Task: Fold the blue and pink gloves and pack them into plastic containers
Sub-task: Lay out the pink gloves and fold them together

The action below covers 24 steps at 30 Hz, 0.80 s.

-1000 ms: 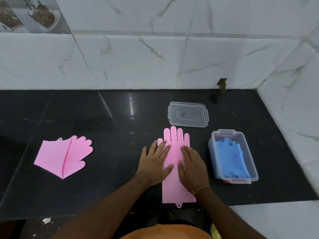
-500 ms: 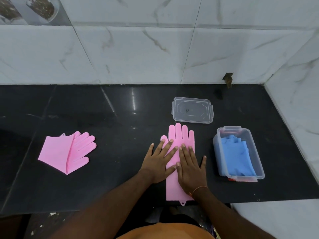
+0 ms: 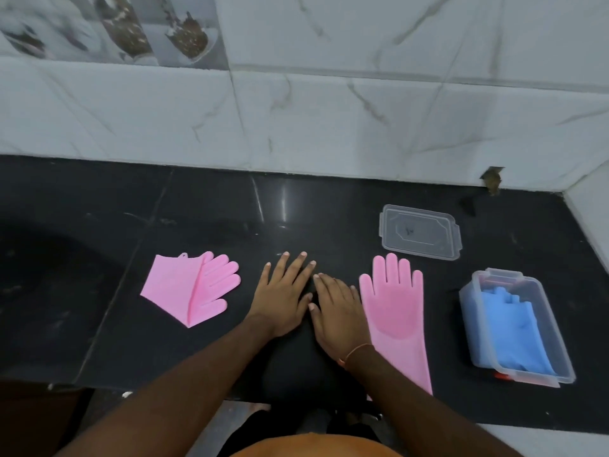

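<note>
- Pink glove (image 3: 393,311) lies flat and unfolded at the counter's near edge, just right of both hands.
- Left hand (image 3: 283,296) and right hand (image 3: 339,310) rest flat, fingers straight, on the black counter (image 3: 99,225), holding nothing.
- Folded pink glove (image 3: 189,288) lies at 9 o'clock.
- Container (image 3: 515,328) with blue gloves (image 3: 509,328) sits at 3 o'clock.
- Lid (image 3: 420,231) lies at 1 o'clock, farthest.

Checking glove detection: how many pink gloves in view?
2: a folded pink glove left of the hands; a flat pink glove beside the right hand. None appear hidden.
</note>
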Available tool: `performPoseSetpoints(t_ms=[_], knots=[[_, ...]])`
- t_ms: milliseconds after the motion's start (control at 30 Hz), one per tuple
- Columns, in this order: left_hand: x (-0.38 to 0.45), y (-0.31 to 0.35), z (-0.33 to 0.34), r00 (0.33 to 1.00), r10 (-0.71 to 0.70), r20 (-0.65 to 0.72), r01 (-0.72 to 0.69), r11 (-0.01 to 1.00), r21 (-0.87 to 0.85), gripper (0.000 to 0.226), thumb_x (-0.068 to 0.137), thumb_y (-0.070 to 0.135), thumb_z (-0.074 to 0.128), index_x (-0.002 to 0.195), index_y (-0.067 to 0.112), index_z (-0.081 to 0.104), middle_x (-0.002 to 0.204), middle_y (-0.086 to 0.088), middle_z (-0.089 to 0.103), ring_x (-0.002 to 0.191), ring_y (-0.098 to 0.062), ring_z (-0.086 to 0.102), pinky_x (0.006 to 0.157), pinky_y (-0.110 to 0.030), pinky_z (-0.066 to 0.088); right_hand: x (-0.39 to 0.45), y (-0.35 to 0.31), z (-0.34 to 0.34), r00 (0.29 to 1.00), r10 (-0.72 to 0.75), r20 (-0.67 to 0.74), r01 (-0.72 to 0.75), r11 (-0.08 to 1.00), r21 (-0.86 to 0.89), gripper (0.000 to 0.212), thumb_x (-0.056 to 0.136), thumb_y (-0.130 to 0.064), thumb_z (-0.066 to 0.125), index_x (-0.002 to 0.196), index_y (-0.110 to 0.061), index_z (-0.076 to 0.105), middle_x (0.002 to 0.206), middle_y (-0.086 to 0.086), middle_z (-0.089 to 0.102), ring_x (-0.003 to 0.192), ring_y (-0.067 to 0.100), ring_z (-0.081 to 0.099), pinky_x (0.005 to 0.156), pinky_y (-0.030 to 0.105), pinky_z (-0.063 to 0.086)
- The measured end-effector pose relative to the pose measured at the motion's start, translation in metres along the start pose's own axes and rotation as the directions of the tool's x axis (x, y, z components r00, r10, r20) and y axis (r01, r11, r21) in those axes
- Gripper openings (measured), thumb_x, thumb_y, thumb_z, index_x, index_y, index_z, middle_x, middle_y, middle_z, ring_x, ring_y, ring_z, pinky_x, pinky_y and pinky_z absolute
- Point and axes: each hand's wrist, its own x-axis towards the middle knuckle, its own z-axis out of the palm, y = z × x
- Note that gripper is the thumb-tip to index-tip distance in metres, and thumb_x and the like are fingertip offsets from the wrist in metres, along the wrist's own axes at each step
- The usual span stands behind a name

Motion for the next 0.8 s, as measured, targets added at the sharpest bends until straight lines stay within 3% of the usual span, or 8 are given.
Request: performPoseSetpoints(t_ms=[167,333,433,600,667,733,800], knots=[[-0.031,-0.091,-0.022,0.983,-0.176,-0.045,0.177,0.984,0.002,0.07,0.11,0.047,0.038,0.174,0.032,0.013,0.183,0.003,0.012,0.169,-0.033,0.008,0.134,-0.057,0.013,0.03,-0.074,0.028,0.993,-0.077,0.084,0.071,0.995,0.074,0.055,0.107,-0.038,0.045,0.157,-0.016,0.046,0.159,0.003,0.049,0.142,0.022,0.047,0.117,0.037,0.046],[-0.052,-0.164,-0.04,0.958,-0.287,-0.004,0.287,0.957,0.036,0.071,0.109,0.052,0.04,0.173,0.031,0.016,0.18,-0.001,0.021,0.164,-0.034,0.023,0.132,-0.056,0.021,0.051,-0.13,0.055,0.984,-0.051,0.17,0.026,0.989,0.145,0.054,0.108,-0.037,0.047,0.158,-0.017,0.041,0.16,0.001,0.045,0.14,0.022,0.045,0.111,0.037,0.049],[-0.056,-0.188,-0.045,0.946,-0.322,0.046,0.321,0.947,0.016,0.07,0.109,0.049,0.044,0.172,0.027,0.021,0.173,-0.001,0.037,0.157,-0.033,0.037,0.128,-0.054,0.029,0.063,-0.152,0.064,0.98,-0.013,0.199,-0.019,0.987,0.157,0.052,0.108,-0.033,0.049,0.157,-0.016,0.042,0.156,0.003,0.047,0.138,0.023,0.047,0.111,0.038,0.048],[-0.053,-0.203,-0.047,0.931,-0.356,0.084,0.358,0.934,-0.01,0.078,0.103,0.051,0.058,0.169,0.02,0.03,0.165,-0.006,0.046,0.146,-0.032,0.049,0.119,-0.05,0.043,0.08,-0.17,0.069,0.958,0.143,0.248,-0.214,0.934,0.286,0.046,0.103,-0.025,0.059,0.148,-0.02,0.051,0.149,0.004,0.052,0.131,0.023,0.056,0.11,0.037,0.049],[-0.049,-0.203,-0.049,0.928,-0.361,0.091,0.361,0.932,0.012,0.071,0.101,0.052,0.062,0.162,0.022,0.042,0.157,-0.005,0.052,0.143,-0.03,0.05,0.117,-0.05,0.044,0.087,-0.174,0.071,0.928,0.232,0.29,-0.329,0.877,0.351,0.045,0.1,-0.024,0.064,0.144,-0.019,0.055,0.143,0.005,0.054,0.125,0.024,0.061,0.109,0.037,0.051],[-0.044,-0.203,-0.052,0.934,-0.347,0.087,0.345,0.938,0.032,0.058,0.099,0.05,0.064,0.15,0.023,0.056,0.147,-0.003,0.059,0.137,-0.028,0.053,0.115,-0.05,0.043,0.094,-0.176,0.074,0.898,0.3,0.322,-0.414,0.824,0.387,0.041,0.096,-0.021,0.071,0.135,-0.015,0.062,0.127,0.005,0.063,0.115,0.025,0.065,0.101,0.035,0.054],[-0.041,-0.202,-0.056,0.942,-0.33,0.069,0.33,0.944,0.008,0.047,0.097,0.046,0.068,0.139,0.024,0.065,0.137,0.0,0.065,0.131,-0.027,0.058,0.112,-0.047,0.044,0.097,-0.177,0.076,0.871,0.357,0.337,-0.485,0.732,0.479,0.029,0.093,-0.017,0.074,0.122,-0.013,0.072,0.101,-0.003,0.069,0.099,0.02,0.067,0.083,0.024,0.053]])
